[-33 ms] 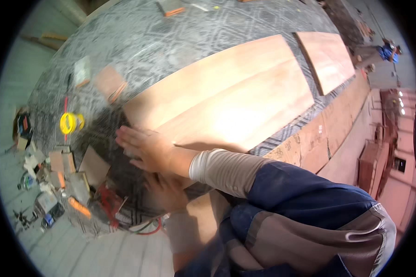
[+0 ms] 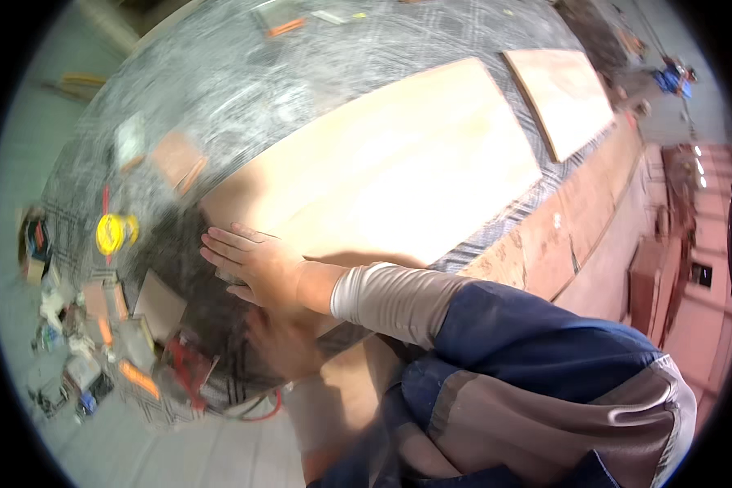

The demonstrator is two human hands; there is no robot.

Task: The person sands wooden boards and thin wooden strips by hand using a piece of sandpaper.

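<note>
On the patterned table (image 2: 301, 89), your right hand (image 2: 256, 264) flat, fingers spread on plywood sheet (image 2: 398, 171), left hand (image 2: 281, 346) blurred below, pose unclear.

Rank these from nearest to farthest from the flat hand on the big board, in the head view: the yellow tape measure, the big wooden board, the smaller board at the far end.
Measured from the right hand:
1. Big wooden board: the hand lies flat on its near end.
2. Yellow tape measure: to the left, on the patterned table.
3. Smaller board: far upper right, by the table's edge.
</note>
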